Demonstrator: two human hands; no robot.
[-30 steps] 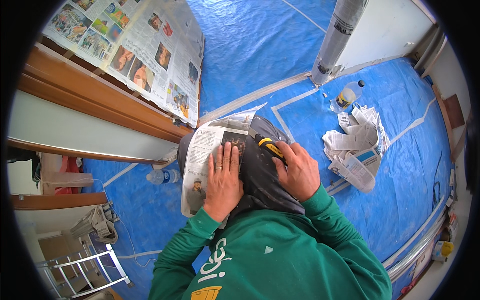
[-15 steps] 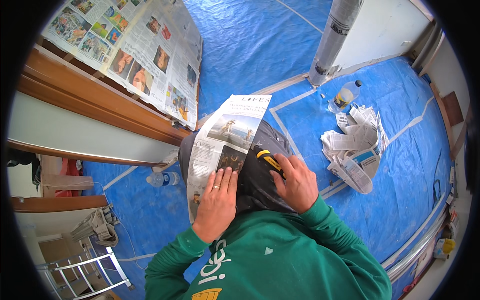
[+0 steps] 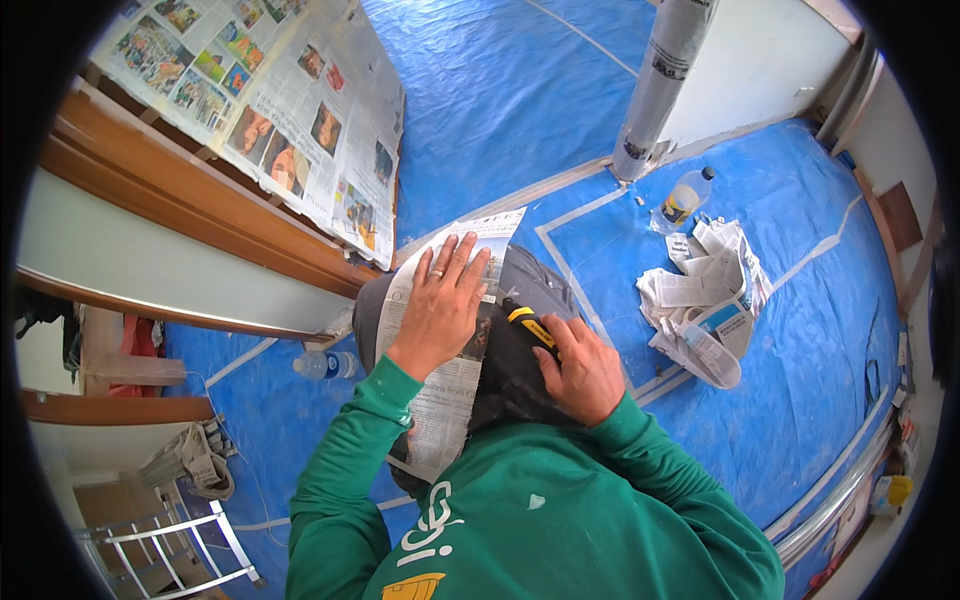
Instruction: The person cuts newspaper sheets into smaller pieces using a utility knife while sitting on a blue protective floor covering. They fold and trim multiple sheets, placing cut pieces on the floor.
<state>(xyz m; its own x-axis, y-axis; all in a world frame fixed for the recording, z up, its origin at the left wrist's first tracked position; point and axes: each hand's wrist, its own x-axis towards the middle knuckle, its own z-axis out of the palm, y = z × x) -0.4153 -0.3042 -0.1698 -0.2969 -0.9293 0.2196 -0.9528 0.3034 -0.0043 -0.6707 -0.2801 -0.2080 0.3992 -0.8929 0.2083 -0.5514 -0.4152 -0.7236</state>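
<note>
A long strip of newspaper [image 3: 435, 410] lies over my dark trousers [image 3: 520, 395] on my lap. My left hand [image 3: 440, 310] is laid on its upper half, palm down, fingers extended and slightly apart, with a ring on one finger. My right hand [image 3: 582, 370] grips a black-and-yellow utility knife [image 3: 527, 326], whose tip sits at the strip's right edge, close to my left fingertips. The lower end of the strip runs down toward my green sweatshirt.
Crumpled newspaper [image 3: 700, 300] and a bottle [image 3: 683, 200] lie right on the blue sheeting [image 3: 800, 330]. Another bottle [image 3: 322, 365] lies left. A newspaper-covered panel [image 3: 290, 110], wooden trim [image 3: 140, 160], wrapped post [image 3: 655, 90] and metal ladder [image 3: 170, 545] surround me.
My left hand has moved up the newspaper strip toward its top. The strip's upper end rose, then settled back lower, and more of its lower part shows. My right hand still holds the knife.
</note>
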